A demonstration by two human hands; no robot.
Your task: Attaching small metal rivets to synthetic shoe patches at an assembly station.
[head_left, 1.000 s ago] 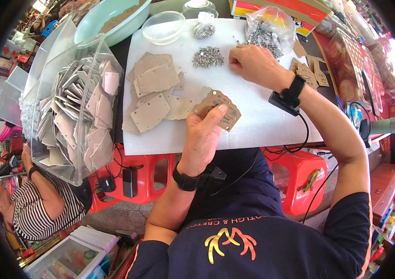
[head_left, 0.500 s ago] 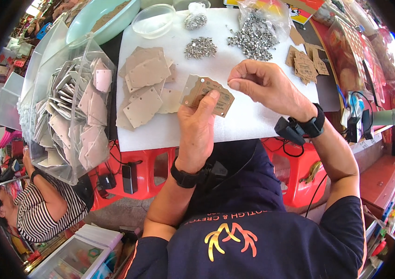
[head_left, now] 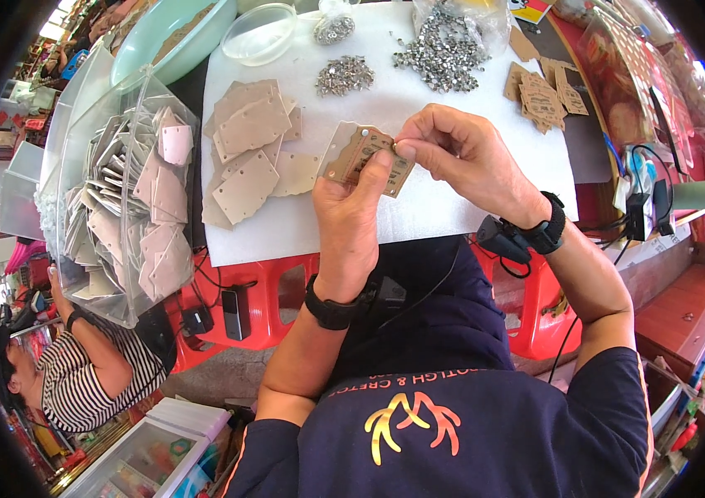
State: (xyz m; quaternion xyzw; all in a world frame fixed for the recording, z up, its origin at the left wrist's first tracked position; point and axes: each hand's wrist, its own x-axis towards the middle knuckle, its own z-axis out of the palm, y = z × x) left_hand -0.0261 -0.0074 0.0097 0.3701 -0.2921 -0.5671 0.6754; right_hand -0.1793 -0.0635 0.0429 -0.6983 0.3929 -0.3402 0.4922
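Observation:
My left hand (head_left: 348, 212) grips a brown printed card (head_left: 359, 151) against a plain grey-beige card, thumb on top. Small holes and shiny metal dots show near the card's edge. At its right edge my right hand (head_left: 464, 153) is closed in a pinch, fingertips touching the card; whatever lies between them is hidden. Plain cards (head_left: 251, 124) form a loose pile to the left. Beyond the hands lie a small heap of metal fasteners (head_left: 344, 76) and a larger heap of small metal pieces (head_left: 443, 62), partly in a clear bag.
A clear plastic bin (head_left: 126, 312) full of plain cards stands at left. Behind it are a pale green basin (head_left: 138, 51) and a clear round bowl (head_left: 259, 41). Printed cards (head_left: 540, 101) lie at far right. At lower left sits another person (head_left: 91, 373) in stripes.
My right hand has moved left and its pinched fingers now meet the card's right edge. The left hand keeps its hold, with the card turned slightly. The view has shifted a little.

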